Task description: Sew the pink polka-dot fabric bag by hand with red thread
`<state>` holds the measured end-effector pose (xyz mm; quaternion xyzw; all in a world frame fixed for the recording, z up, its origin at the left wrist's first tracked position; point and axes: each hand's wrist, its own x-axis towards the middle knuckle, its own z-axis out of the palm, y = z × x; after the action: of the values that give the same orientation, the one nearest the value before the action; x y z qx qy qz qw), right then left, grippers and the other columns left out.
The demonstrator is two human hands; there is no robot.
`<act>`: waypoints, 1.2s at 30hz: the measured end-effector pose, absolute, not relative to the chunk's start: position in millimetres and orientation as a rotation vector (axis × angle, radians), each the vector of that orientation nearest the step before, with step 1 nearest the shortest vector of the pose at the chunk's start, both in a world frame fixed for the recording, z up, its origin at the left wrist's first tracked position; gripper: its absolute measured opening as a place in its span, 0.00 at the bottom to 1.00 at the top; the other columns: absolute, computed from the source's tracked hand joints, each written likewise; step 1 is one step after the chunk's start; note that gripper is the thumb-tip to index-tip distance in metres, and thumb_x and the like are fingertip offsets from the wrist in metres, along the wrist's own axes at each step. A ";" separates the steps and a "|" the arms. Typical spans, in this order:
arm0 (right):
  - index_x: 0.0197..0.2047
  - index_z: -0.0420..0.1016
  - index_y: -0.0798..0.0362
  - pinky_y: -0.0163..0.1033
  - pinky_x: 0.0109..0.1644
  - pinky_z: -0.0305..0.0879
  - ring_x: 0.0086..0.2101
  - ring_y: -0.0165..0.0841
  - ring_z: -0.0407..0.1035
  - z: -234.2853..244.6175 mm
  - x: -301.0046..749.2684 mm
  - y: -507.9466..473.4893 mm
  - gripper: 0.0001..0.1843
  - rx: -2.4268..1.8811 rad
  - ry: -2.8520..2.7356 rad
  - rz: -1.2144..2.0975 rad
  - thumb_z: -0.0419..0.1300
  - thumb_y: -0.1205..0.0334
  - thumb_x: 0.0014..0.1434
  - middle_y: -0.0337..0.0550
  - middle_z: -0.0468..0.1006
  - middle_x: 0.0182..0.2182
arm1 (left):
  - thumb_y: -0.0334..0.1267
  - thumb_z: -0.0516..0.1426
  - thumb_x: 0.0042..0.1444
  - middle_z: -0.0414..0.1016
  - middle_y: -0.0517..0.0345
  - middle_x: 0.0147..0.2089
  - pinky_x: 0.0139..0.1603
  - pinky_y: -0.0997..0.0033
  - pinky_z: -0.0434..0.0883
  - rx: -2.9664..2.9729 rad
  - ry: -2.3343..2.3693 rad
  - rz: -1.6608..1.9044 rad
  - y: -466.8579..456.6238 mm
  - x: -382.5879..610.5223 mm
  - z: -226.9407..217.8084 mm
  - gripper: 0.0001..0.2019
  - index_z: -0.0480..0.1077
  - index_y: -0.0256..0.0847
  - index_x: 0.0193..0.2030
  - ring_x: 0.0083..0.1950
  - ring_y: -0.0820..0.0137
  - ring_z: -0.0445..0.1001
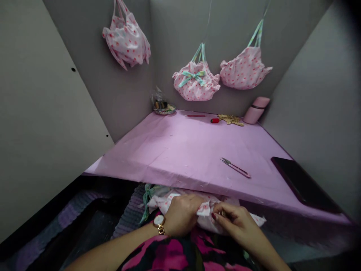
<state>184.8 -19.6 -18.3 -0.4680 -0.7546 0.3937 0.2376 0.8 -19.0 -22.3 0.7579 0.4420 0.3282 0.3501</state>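
On my lap, below the table's front edge, lies a pink dotted cloth garment (pixel 204 209) with mint-green ties (pixel 147 195) at its left end. My left hand (pixel 182 212), with a watch (pixel 159 221) on the wrist, is closed on the garment and bunches a fold of it. Close beside that fold, my right hand (pixel 232 218) has thumb and fingertips pinched together at the cloth. Whatever sits in that pinch is too small to make out. Pink-handled thread snips (pixel 235 168) rest on the table beyond my right hand.
A dark phone or tablet (pixel 304 186) lies on the pink-covered table (pixel 186 146) at right. Along the back are a small basket (pixel 166 110), red stick (pixel 196 116), red spool (pixel 214 121), beige trim (pixel 231 119) and pink bottle (pixel 256 110). Three dotted garments (pixel 196 84) hang above.
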 end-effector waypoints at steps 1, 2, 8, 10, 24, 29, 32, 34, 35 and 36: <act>0.27 0.69 0.54 0.32 0.25 0.54 0.22 0.30 0.59 -19.9 185.4 -19.0 0.08 -1.295 -2.051 1.078 0.52 0.61 0.54 0.37 0.66 0.19 | 0.30 0.51 0.49 0.74 0.46 0.35 0.36 0.66 0.59 2.023 1.151 0.837 -19.4 0.8 -21.8 0.12 0.71 0.39 0.40 0.37 0.58 0.69; 0.30 0.69 0.54 0.32 0.25 0.55 0.23 0.31 0.60 -22.0 186.1 -18.3 0.07 -1.313 -2.013 1.075 0.52 0.60 0.54 0.37 0.67 0.21 | 0.31 0.50 0.50 0.74 0.45 0.35 0.35 0.66 0.59 2.121 1.158 0.805 -19.8 0.8 -21.0 0.13 0.71 0.38 0.41 0.36 0.58 0.69; 0.46 0.64 0.55 0.33 0.26 0.58 0.24 0.32 0.63 -31.1 185.4 -13.0 0.16 -1.330 -1.859 1.108 0.52 0.60 0.55 0.39 0.69 0.23 | 0.30 0.48 0.52 0.74 0.43 0.35 0.33 0.67 0.59 2.358 1.092 0.754 -22.1 1.5 -14.5 0.15 0.69 0.34 0.44 0.36 0.59 0.70; 0.36 0.68 0.56 0.32 0.25 0.56 0.22 0.31 0.61 -29.8 183.1 -12.5 0.10 -1.326 -1.906 1.123 0.51 0.59 0.56 0.38 0.68 0.20 | 0.31 0.49 0.51 0.74 0.46 0.36 0.35 0.68 0.60 2.204 1.063 0.826 -21.5 1.9 -16.9 0.13 0.71 0.36 0.41 0.37 0.60 0.70; 0.37 0.63 0.55 0.29 0.23 0.52 0.22 0.28 0.57 -38.2 182.3 -18.3 0.10 -1.338 -1.723 1.020 0.49 0.58 0.58 0.36 0.63 0.21 | 0.41 0.58 0.45 0.69 0.54 0.29 0.31 0.73 0.61 0.880 0.900 0.914 -13.5 7.1 -41.4 0.12 0.69 0.32 0.31 0.28 0.72 0.65; 0.32 0.65 0.54 0.31 0.32 0.57 0.28 0.31 0.62 -19.4 176.6 -27.0 0.10 -1.282 -1.873 0.807 0.46 0.62 0.60 0.40 0.68 0.26 | 0.42 0.58 0.45 0.69 0.57 0.28 0.30 0.74 0.60 0.881 0.910 0.930 -14.1 8.3 -41.4 0.12 0.68 0.33 0.30 0.27 0.73 0.64; 0.34 0.68 0.52 0.32 0.34 0.58 0.30 0.32 0.65 -18.3 172.2 -28.8 0.10 -1.236 -1.958 0.839 0.46 0.63 0.60 0.40 0.70 0.28 | 0.42 0.58 0.45 0.68 0.58 0.27 0.29 0.74 0.60 0.888 0.916 0.932 -14.4 7.9 -42.7 0.12 0.68 0.34 0.30 0.27 0.73 0.64; 0.35 0.69 0.51 0.32 0.34 0.58 0.30 0.32 0.65 -20.4 170.3 -28.8 0.10 -1.252 -1.974 0.851 0.47 0.63 0.60 0.39 0.70 0.27 | 0.42 0.58 0.45 0.68 0.58 0.27 0.30 0.74 0.60 0.886 0.917 0.934 -14.6 7.5 -43.4 0.12 0.68 0.33 0.30 0.27 0.73 0.64; 0.36 0.68 0.52 0.32 0.34 0.58 0.30 0.32 0.65 -21.4 169.8 -28.7 0.10 -1.265 -1.979 0.844 0.46 0.63 0.60 0.39 0.70 0.27 | 0.42 0.58 0.45 0.68 0.58 0.27 0.30 0.74 0.60 0.885 0.916 0.932 -14.7 7.3 -43.6 0.12 0.68 0.33 0.31 0.27 0.73 0.64; 0.36 0.68 0.52 0.32 0.34 0.58 0.30 0.32 0.65 -21.9 169.5 -28.4 0.10 -1.274 -1.986 0.833 0.46 0.63 0.60 0.40 0.70 0.28 | 0.42 0.58 0.45 0.67 0.58 0.27 0.31 0.73 0.61 0.884 0.915 0.930 -14.8 7.2 -43.7 0.12 0.68 0.33 0.31 0.27 0.73 0.63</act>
<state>169.5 -28.4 -21.9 -0.4833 -0.7534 0.3161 0.3144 7.2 -14.8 -43.7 0.3978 0.4115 0.4181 0.7054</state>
